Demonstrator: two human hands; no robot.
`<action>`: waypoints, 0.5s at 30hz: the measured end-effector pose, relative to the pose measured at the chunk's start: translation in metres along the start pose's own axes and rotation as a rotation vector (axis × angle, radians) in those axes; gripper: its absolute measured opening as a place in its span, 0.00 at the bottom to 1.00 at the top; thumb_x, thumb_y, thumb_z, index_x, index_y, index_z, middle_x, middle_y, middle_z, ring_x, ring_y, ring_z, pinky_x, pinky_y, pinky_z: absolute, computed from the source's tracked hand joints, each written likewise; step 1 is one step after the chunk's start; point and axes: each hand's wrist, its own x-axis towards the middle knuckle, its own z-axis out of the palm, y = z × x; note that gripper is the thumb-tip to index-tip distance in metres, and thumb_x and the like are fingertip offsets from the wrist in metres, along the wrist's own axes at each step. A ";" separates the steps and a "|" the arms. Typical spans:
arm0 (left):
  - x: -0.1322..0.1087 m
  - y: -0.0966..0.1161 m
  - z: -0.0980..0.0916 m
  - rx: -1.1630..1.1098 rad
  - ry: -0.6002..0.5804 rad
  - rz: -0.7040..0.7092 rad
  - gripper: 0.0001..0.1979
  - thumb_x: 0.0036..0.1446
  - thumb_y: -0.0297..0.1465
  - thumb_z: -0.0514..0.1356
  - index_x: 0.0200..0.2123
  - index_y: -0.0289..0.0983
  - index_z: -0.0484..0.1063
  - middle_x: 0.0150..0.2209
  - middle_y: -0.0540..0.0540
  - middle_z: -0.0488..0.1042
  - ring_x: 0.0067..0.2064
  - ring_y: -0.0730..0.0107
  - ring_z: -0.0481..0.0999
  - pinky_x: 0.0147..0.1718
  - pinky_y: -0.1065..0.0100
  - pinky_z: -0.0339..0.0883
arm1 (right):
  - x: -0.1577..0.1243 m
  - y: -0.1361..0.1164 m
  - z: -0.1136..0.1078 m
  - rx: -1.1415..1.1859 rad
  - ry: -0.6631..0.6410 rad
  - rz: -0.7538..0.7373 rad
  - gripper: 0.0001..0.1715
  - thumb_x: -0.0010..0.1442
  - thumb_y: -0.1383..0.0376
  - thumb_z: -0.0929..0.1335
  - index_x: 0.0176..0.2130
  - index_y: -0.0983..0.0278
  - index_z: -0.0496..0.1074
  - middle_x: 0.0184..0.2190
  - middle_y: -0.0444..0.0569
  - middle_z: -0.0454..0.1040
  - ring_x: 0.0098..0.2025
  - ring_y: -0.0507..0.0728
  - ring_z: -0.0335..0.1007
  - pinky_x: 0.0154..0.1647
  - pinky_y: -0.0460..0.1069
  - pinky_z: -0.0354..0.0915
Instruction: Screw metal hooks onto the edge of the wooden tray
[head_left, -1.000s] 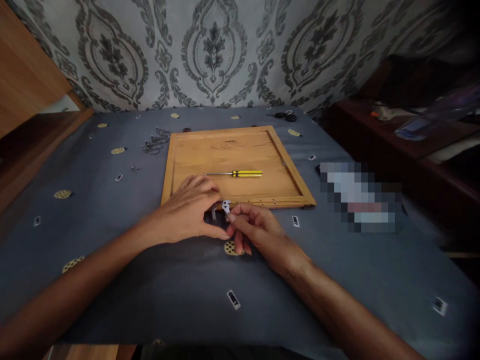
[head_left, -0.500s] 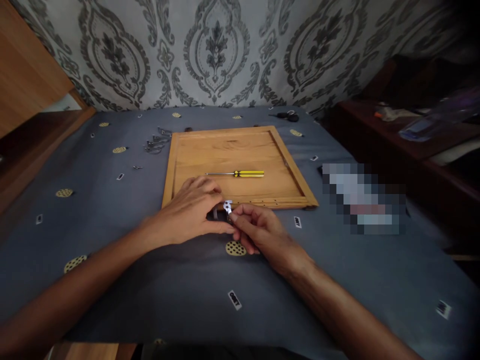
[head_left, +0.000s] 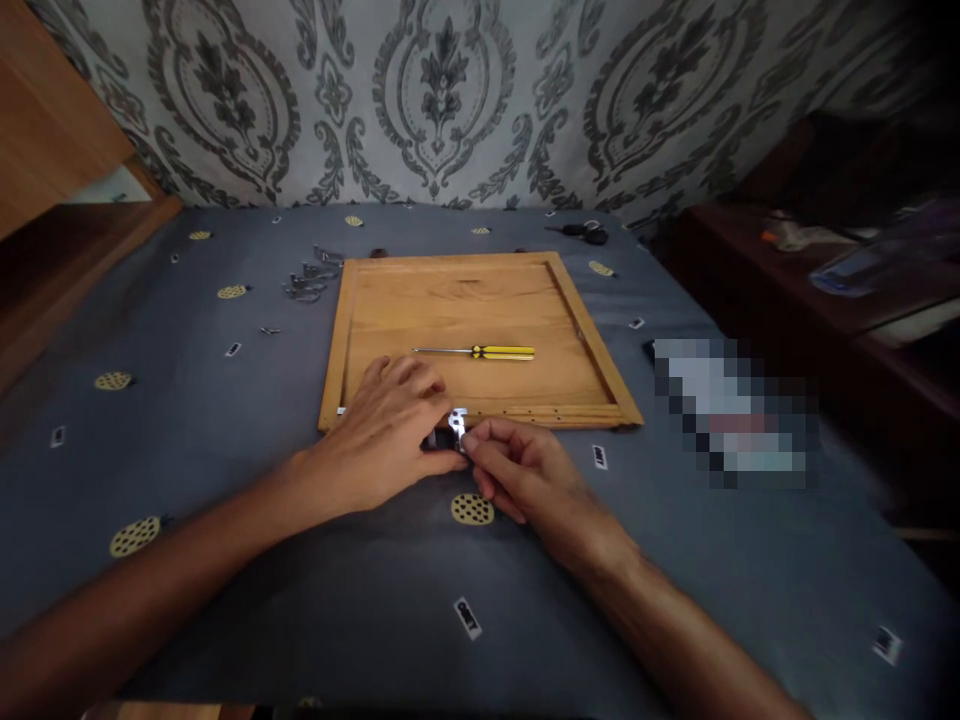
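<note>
A wooden framed panel [head_left: 585, 340] lies flat on a grey patterned cloth [head_left: 225, 480]. On the panel rests a yellow-and-black screwdriver [head_left: 480, 352]. My left hand [head_left: 386, 435] and my right hand [head_left: 517, 468] meet at the panel's near edge. Both pinch a small silver metal bracket [head_left: 456, 420] between thumb and fingers, held against the frame's front rail. My left hand's fingers curl over the rail and hide part of the bracket.
A pile of metal brackets and screws [head_left: 307, 280] lies left of the panel's far corner. Dark scissors [head_left: 581, 232] sit near the wall. A dark wooden shelf [head_left: 825, 300] with clutter stands to the right; a wooden surface [head_left: 67, 270] is at the left.
Both hands with the bracket have shifted slightly towards the panel's front rail. The view has tilted a little; the screwdriver has not moved.
</note>
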 end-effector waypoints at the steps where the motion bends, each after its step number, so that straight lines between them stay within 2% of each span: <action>1: 0.000 0.000 0.000 -0.002 0.007 -0.005 0.14 0.56 0.40 0.68 0.38 0.36 0.76 0.45 0.44 0.72 0.53 0.54 0.67 0.55 0.51 0.60 | 0.000 0.000 0.000 -0.003 -0.001 0.002 0.18 0.55 0.53 0.71 0.25 0.62 0.64 0.14 0.35 0.63 0.12 0.43 0.46 0.13 0.42 0.40; 12: 0.002 0.005 -0.001 -0.025 0.004 -0.034 0.13 0.55 0.38 0.69 0.37 0.36 0.74 0.44 0.45 0.73 0.51 0.55 0.69 0.54 0.50 0.62 | -0.001 0.000 -0.004 -0.039 -0.008 0.027 0.16 0.57 0.52 0.69 0.30 0.62 0.67 0.16 0.36 0.65 0.12 0.43 0.48 0.14 0.44 0.44; 15: 0.002 0.005 -0.001 -0.029 0.001 -0.044 0.14 0.54 0.39 0.70 0.36 0.36 0.74 0.43 0.45 0.74 0.50 0.54 0.70 0.53 0.50 0.63 | 0.000 0.000 -0.006 -0.130 0.069 -0.028 0.16 0.59 0.53 0.67 0.31 0.62 0.69 0.16 0.37 0.64 0.14 0.45 0.50 0.14 0.44 0.47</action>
